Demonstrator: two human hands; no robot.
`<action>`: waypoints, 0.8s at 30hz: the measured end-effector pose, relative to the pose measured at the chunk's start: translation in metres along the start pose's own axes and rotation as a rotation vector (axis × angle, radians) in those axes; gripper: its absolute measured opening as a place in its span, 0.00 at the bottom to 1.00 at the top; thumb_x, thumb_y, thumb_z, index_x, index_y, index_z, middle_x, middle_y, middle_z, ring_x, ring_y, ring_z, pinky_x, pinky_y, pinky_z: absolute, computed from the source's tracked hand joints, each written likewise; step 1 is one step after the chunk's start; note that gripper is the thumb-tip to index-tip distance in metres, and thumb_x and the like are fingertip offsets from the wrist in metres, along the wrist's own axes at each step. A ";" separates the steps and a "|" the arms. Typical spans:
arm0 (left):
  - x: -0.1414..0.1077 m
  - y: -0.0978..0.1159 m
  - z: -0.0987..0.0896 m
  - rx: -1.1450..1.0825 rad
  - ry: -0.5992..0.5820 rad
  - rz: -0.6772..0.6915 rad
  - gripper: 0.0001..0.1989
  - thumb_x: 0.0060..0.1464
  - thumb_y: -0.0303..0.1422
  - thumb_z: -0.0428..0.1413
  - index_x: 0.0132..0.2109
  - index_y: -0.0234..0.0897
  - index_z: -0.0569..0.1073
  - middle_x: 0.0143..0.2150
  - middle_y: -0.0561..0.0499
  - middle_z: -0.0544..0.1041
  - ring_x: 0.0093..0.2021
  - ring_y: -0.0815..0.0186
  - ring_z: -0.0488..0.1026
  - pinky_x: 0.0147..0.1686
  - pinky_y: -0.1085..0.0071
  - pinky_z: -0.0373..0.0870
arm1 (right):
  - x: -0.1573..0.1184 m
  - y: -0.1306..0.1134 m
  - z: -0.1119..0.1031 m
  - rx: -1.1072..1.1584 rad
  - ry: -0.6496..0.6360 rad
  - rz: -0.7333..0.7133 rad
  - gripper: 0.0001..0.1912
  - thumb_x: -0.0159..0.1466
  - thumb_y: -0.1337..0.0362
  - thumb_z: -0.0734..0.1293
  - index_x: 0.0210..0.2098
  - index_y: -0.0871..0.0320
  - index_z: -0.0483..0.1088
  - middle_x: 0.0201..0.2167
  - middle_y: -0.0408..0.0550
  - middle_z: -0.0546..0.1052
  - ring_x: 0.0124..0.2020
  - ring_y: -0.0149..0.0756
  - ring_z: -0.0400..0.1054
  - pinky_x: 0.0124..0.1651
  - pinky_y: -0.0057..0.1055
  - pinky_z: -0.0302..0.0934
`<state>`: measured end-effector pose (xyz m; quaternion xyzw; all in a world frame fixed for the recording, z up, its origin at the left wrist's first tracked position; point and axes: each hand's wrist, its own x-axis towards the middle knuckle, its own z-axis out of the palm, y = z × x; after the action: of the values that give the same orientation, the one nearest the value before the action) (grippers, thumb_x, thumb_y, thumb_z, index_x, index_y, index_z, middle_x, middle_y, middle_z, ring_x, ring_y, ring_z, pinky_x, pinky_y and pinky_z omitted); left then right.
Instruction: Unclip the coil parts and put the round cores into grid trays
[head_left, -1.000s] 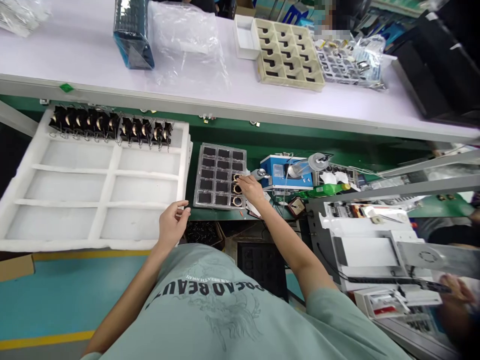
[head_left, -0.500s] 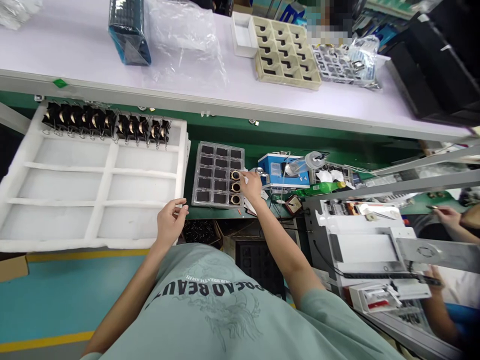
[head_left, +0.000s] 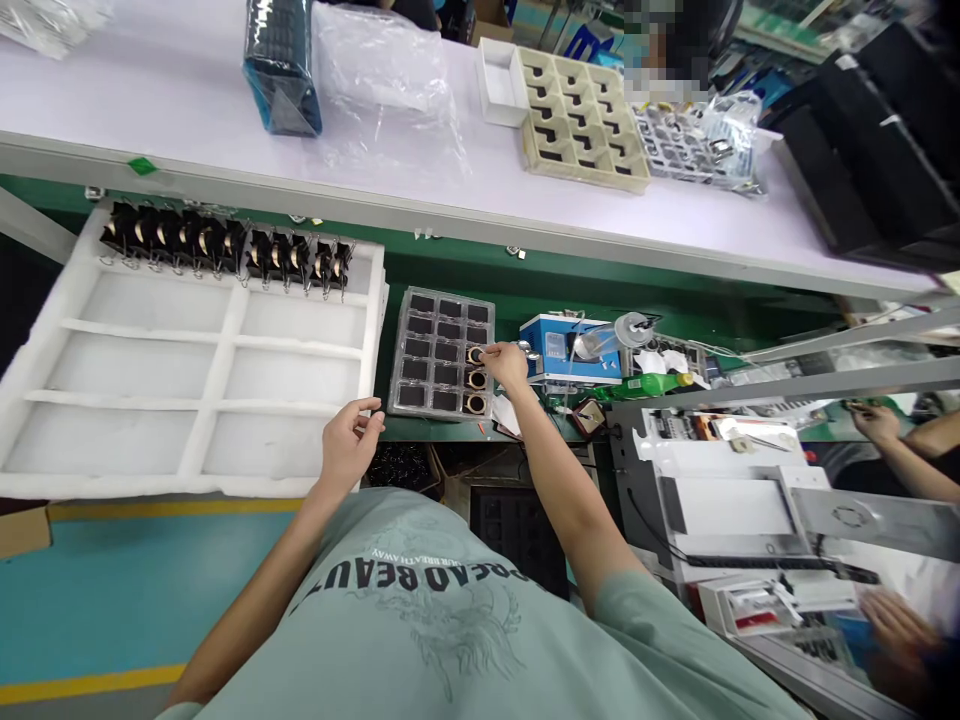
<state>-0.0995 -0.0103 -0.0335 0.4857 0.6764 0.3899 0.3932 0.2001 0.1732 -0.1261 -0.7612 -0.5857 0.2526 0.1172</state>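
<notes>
the right hand [head_left: 507,366] has its grip nearly closed, fingertips at the uppermost of three gold-rimmed round pieces [head_left: 476,381]; whether they pinch it, i cannot tell. all three sit in the right column of a clear tray [head_left: 427,413] on the green desk [head_left: 442,430]. the left hand [head_left: 351,440], loosely curled with nothing visible in it, is near a white foam tray [head_left: 217,405] bearing black clips [head_left: 187,238].

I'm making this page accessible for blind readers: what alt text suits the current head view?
A person's right hand reaches the farthest of three gold-rimmed round pieces in a clear compartmented tray. The half-curled left hand is near a white foam tray holding black clips along its far side.
</notes>
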 end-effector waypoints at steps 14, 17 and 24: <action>0.002 -0.001 0.000 -0.010 -0.007 -0.025 0.16 0.58 0.42 0.56 0.48 0.38 0.76 0.33 0.49 0.81 0.34 0.62 0.80 0.30 0.70 0.75 | 0.008 0.004 -0.003 0.208 -0.046 -0.064 0.13 0.57 0.53 0.69 0.29 0.58 0.77 0.28 0.48 0.79 0.30 0.39 0.71 0.34 0.32 0.63; 0.002 -0.002 0.001 -0.011 -0.003 -0.019 0.16 0.58 0.42 0.56 0.48 0.38 0.76 0.34 0.49 0.81 0.34 0.62 0.80 0.29 0.71 0.75 | 0.010 0.003 -0.002 0.242 -0.060 -0.052 0.13 0.56 0.54 0.70 0.28 0.58 0.77 0.28 0.48 0.79 0.30 0.40 0.71 0.34 0.32 0.63; 0.002 -0.002 0.000 -0.010 -0.002 -0.010 0.16 0.59 0.43 0.55 0.48 0.37 0.76 0.33 0.49 0.80 0.34 0.62 0.80 0.29 0.71 0.73 | 0.010 -0.002 0.004 0.117 -0.028 -0.030 0.10 0.57 0.57 0.70 0.26 0.57 0.76 0.29 0.48 0.80 0.32 0.41 0.73 0.37 0.33 0.65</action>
<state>-0.1008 -0.0092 -0.0357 0.4805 0.6766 0.3908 0.3983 0.1985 0.1829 -0.1308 -0.7407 -0.5827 0.2952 0.1572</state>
